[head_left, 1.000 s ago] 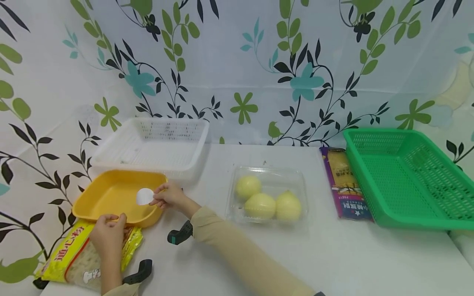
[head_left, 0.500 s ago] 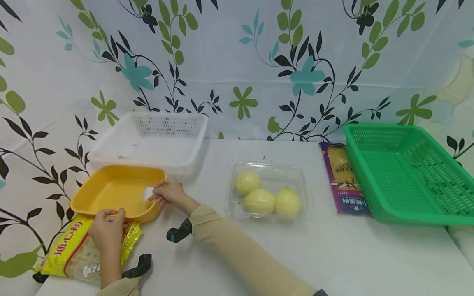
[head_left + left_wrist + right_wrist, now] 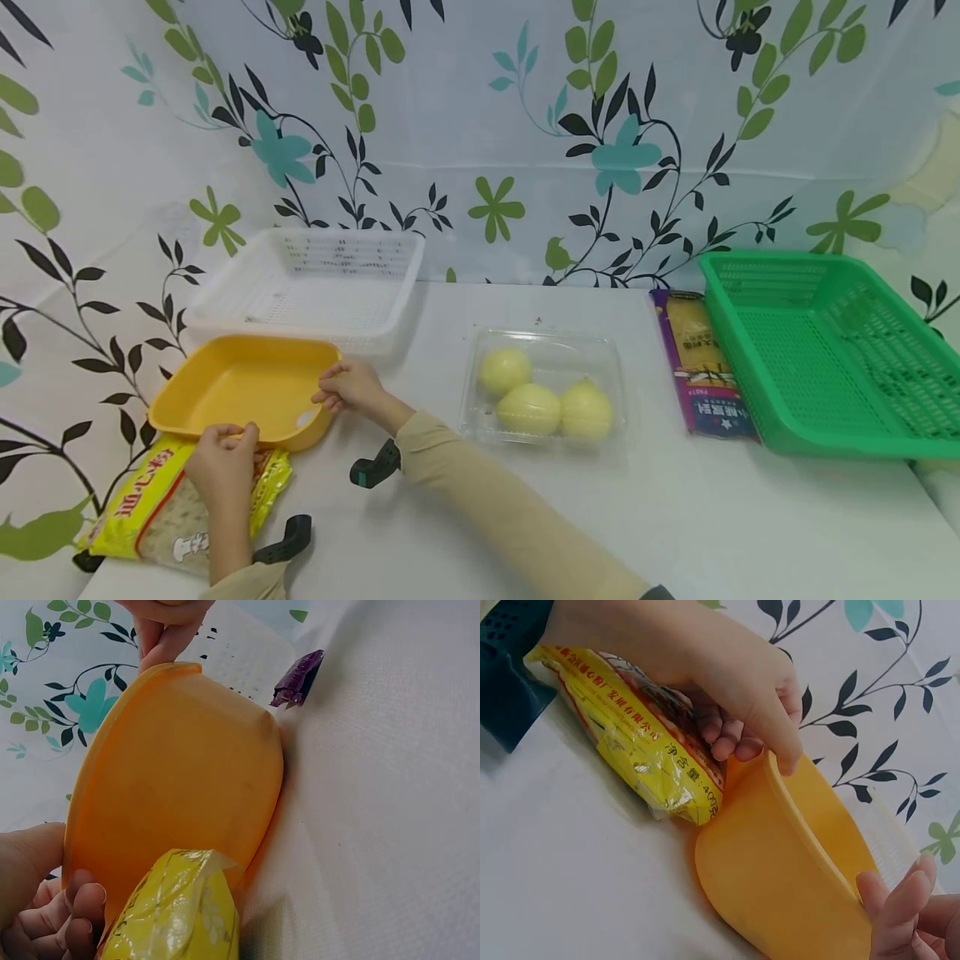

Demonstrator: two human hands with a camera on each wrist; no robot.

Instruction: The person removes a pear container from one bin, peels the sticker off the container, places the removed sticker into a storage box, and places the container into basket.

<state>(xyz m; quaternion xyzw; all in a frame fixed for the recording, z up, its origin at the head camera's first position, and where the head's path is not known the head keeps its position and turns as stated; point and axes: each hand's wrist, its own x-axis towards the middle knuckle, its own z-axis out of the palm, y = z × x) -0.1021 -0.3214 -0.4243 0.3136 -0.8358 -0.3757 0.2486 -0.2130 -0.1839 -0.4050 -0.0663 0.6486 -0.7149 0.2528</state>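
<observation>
Yellow plastic tray (image 3: 240, 392), held from two sides. Left hand (image 3: 220, 463) grips its near rim, thumb over the edge and fingers curled underneath, as the right wrist view shows plainly. Right hand (image 3: 350, 388) pinches the right rim near the far corner, fingertips (image 3: 900, 900) closed on the edge.

Tray sits between the two hands, on the desk (image 3: 525, 500) at its left end; the long axis runs roughly left-right, so the hands hold adjacent sides, not opposite ones. Left hand is nearer the person; right arm reaches across from the right. A small white patch (image 3: 306, 417) shows inside the tray by the right wall; can't tell what it is.

Under the left hand and partly under the tray's near edge: yellow noodle bag (image 3: 142, 517). Beyond the tray, touching or just behind it: white basket (image 3: 315, 283). Right of the right hand: clear clamshell (image 3: 543, 387) with three pale round fruits or onions. Further right, purple pasta pack (image 3: 697, 367), then green basket (image 3: 825, 350).
</observation>
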